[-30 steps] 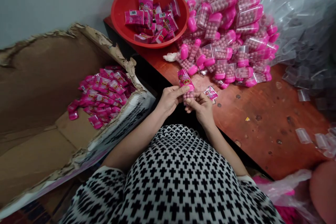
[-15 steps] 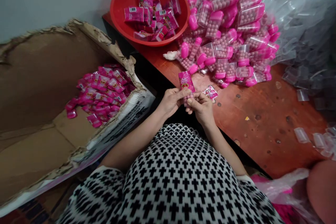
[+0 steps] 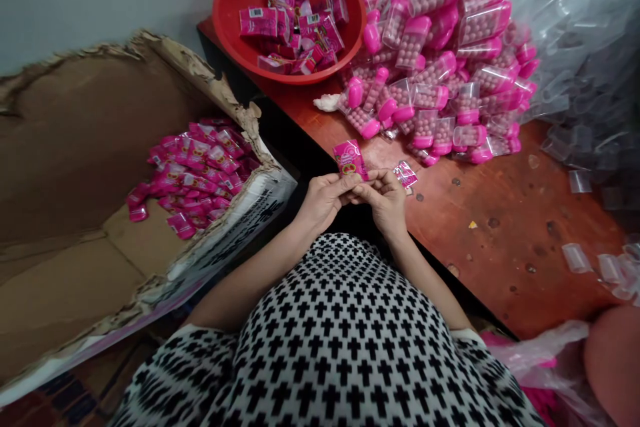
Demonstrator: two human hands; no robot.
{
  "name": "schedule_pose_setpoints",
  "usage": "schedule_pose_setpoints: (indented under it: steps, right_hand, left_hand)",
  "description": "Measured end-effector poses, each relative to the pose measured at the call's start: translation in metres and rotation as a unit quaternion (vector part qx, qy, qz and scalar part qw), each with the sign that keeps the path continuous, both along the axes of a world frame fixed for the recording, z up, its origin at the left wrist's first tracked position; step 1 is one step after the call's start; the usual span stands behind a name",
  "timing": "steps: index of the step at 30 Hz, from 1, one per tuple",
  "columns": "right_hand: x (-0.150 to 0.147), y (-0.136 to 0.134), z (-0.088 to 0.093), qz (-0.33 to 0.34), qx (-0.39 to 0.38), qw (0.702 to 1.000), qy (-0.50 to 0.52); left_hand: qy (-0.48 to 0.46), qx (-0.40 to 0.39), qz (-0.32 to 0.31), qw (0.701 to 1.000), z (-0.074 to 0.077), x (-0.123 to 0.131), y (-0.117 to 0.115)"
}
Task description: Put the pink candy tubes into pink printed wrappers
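Both hands meet over the near table edge around a small pink printed candy wrapper, which stands up above the fingers. My left hand pinches its lower edge between thumb and fingers. At its lower right corner, my right hand is closed too, thumb and fingertips pressed in. Whether a candy container is inside the wrapper is hidden by the fingers. Just beyond my right hand lies another pink wrapper on the red-brown table.
A red bowl of pink packets stands at the back. Beside it is a heap of clear, pink-capped candy containers. Clear plastic cups lie right. To my left, a torn cardboard box holds many wrapped pink packets.
The pink wrapper has turned and tilted left in my hands. My right fingers have moved up to its lower right corner, and the pink beads visible below it before are now hidden.
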State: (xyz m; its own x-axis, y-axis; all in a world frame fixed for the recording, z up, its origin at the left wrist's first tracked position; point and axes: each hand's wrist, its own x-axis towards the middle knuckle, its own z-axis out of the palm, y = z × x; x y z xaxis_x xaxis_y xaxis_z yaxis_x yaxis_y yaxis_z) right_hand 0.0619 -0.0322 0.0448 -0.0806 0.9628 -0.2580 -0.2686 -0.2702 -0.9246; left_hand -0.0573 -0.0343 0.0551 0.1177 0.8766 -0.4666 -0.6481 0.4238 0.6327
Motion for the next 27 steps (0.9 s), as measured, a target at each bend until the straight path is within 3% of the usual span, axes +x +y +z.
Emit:
schedule_pose_setpoints:
  steps: [3,6,8,10,11,14,16,18,20,27]
  right_hand:
    - [0.007,0.006,0.006,0.002,0.022,1.000,-0.003]
    - [0.031,0.015,0.013,-0.046,0.065,0.996,-0.037]
    - [0.052,0.021,0.018,-0.090,0.090,0.990,-0.069]
    - [0.071,0.023,0.022,-0.129,0.104,0.981,-0.100]
    - [0.079,0.024,0.023,-0.144,0.109,0.977,-0.114]
    - [0.093,0.019,0.022,-0.159,0.113,0.971,-0.136]
    - [0.097,0.015,0.017,-0.153,0.109,0.972,-0.139]
    - [0.098,0.011,0.012,-0.145,0.102,0.974,-0.138]
    - [0.100,0.009,0.009,-0.137,0.097,0.976,-0.141]
    - [0.100,0.010,0.010,-0.137,0.103,0.973,-0.158]
  left_hand:
    - [0.010,0.047,0.126,0.991,0.015,-0.022,-0.003]
    - [0.083,0.100,0.255,0.958,0.020,-0.043,-0.002]
    - [0.163,0.134,0.230,0.950,0.013,-0.043,0.001]
    - [0.273,0.207,0.122,0.932,-0.001,-0.028,0.006]
    - [0.340,0.261,0.057,0.902,-0.009,-0.017,0.010]
    - [0.536,0.410,-0.088,0.733,-0.029,0.019,0.023]
    - [0.620,0.441,-0.135,0.635,-0.037,0.037,0.030]
    - [0.668,0.439,-0.147,0.583,-0.041,0.047,0.034]
    - [0.686,0.428,-0.134,0.574,-0.042,0.051,0.035]
    - [0.686,0.408,-0.094,0.596,-0.047,0.060,0.034]
